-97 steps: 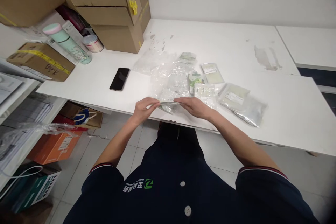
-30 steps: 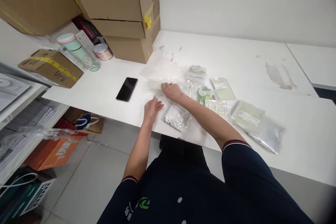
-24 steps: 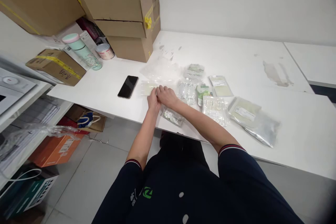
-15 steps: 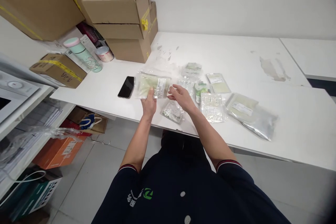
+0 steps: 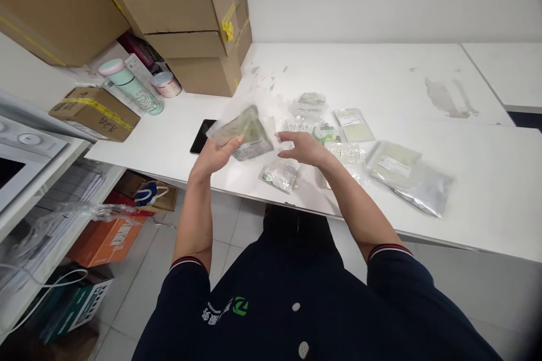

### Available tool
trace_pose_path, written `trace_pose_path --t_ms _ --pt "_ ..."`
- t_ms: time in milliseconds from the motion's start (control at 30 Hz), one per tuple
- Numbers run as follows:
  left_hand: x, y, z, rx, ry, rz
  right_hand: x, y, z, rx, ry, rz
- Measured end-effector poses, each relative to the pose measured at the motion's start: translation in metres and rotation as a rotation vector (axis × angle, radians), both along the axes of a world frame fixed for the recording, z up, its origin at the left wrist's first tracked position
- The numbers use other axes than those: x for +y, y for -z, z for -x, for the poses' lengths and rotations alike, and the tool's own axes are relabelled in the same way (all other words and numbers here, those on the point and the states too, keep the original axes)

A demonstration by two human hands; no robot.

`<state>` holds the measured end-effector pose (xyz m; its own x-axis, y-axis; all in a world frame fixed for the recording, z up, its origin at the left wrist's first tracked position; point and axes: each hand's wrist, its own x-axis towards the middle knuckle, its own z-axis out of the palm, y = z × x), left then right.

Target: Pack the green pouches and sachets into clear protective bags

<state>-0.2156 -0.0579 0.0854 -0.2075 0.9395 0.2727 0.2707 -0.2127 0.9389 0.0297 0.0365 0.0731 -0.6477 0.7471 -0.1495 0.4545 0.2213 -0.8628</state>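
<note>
My left hand (image 5: 215, 157) grips a clear plastic pouch (image 5: 248, 132) with pale green contents, its thumb on top and the pouch tilted above the table. To the right of the pouch, my right hand (image 5: 302, 148) hovers with fingers apart and nothing between them. Below that hand lies a small clear packet (image 5: 280, 175) near the table edge. Several more packets surround it: a green-printed one (image 5: 327, 133), a pale green labelled pouch (image 5: 354, 125) and a clear bag (image 5: 311, 102) farther back. A black phone (image 5: 200, 136) is partly covered by my left hand and the pouch.
On the white table (image 5: 478, 180), a labelled pouch (image 5: 393, 163) overlaps a silver bag (image 5: 427, 194) at the right. Stacked cardboard boxes (image 5: 182, 5) stand at the back left, beside a mint bottle (image 5: 133, 87) and a tin (image 5: 166, 84). A shelf with a white appliance (image 5: 29, 149) borders the left.
The pouch has turned and tilted in my left hand, which has shifted left and now partly covers the phone. My right hand has moved slightly right, its fingers more spread.
</note>
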Motion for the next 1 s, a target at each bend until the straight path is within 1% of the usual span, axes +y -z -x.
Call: trace_pose_path --t_ms 67,100,167,233,267,333,400,467,500,567,633,733,833,900,967,1000 --pt "0.0 -0.012 -0.003 0.046 0.083 0.027 -0.003 0.002 0.006 0.109 -0.024 0.029" --pt "0.001 -0.015 -0.005 0.051 0.104 0.027 -0.006 0.005 0.01 0.184 -0.044 0.079" --pt "0.005 -0.014 -0.007 0.035 0.086 0.014 -0.01 0.014 0.019 0.321 -0.06 0.219" --pt "0.01 -0.006 -0.006 0.004 0.015 0.037 -0.012 0.025 0.026 0.438 0.008 0.319" --pt "0.011 0.0 -0.004 -0.002 -0.021 0.072 -0.012 0.03 0.028 0.492 0.056 0.337" --pt "0.01 0.012 0.0 -0.008 -0.074 0.191 -0.011 0.036 0.03 0.579 0.125 0.334" --pt "0.007 0.022 0.001 -0.055 -0.062 0.327 -0.009 0.039 0.031 0.623 0.139 0.331" --pt "0.002 0.029 -0.001 -0.179 0.003 0.402 -0.007 0.039 0.032 0.634 0.111 0.341" --pt "0.001 0.032 -0.002 -0.248 0.032 0.404 -0.007 0.04 0.033 0.634 0.098 0.347" --pt "0.0 0.039 -0.005 -0.329 0.045 0.334 -0.006 0.042 0.038 0.634 0.088 0.355" --pt "0.004 0.048 -0.006 -0.321 0.001 0.218 -0.005 0.046 0.046 0.647 0.104 0.36" --pt "0.015 0.067 -0.002 -0.311 -0.104 0.076 0.0 0.056 0.065 0.699 0.158 0.353" --pt "0.029 0.089 0.003 -0.431 -0.194 -0.002 0.008 0.068 0.087 0.717 0.251 0.32" --pt "0.036 0.104 0.006 -0.506 -0.253 -0.03 0.013 0.075 0.099 0.627 0.323 0.257" --pt "0.041 0.118 0.01 -0.499 -0.322 0.006 0.015 0.08 0.108 0.416 0.361 0.138" --pt "0.041 0.123 0.012 -0.452 -0.363 0.052 0.014 0.08 0.111 0.276 0.361 0.065"
